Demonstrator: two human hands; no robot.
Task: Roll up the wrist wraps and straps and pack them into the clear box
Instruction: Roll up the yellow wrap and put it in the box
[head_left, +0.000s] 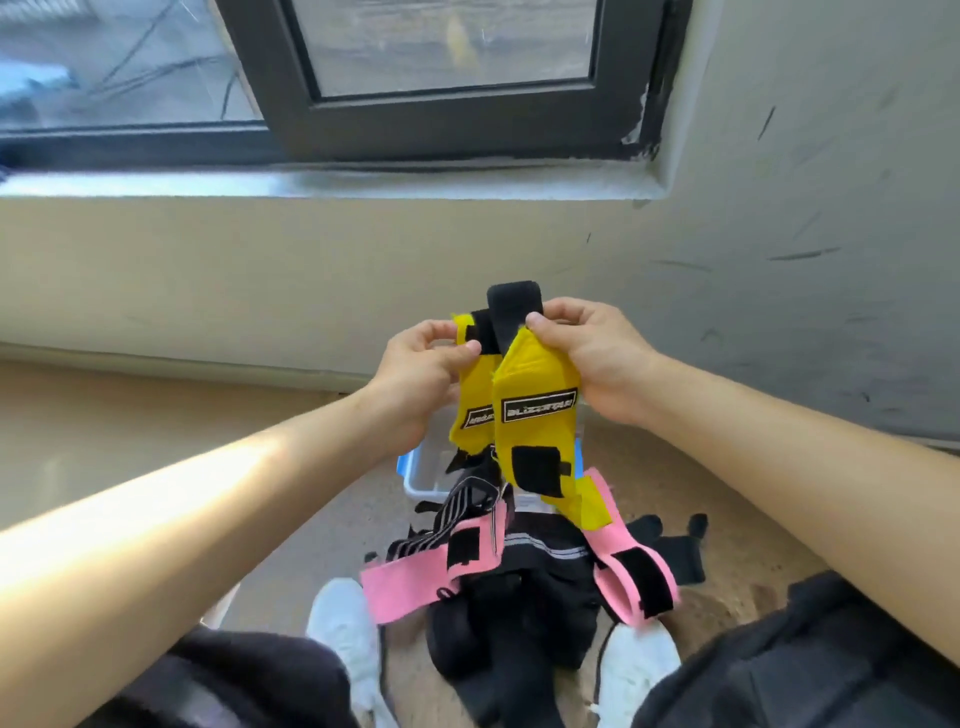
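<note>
Left hand pinches yellow wraps at their 10 o'clock | right hand pinches at 2 o'clock | box below, 6 o'clock | pink wraps between box and shoes

The clear box is mostly hidden behind the hanging yellow wraps; only one corner shows. The left hand covers part of one wrap's label. Pieces in the black pile on the floor cannot be told apart.

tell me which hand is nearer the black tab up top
Right. The right hand pinches the black tab; the left hand holds a yellow wrap, lower left of it.
</note>
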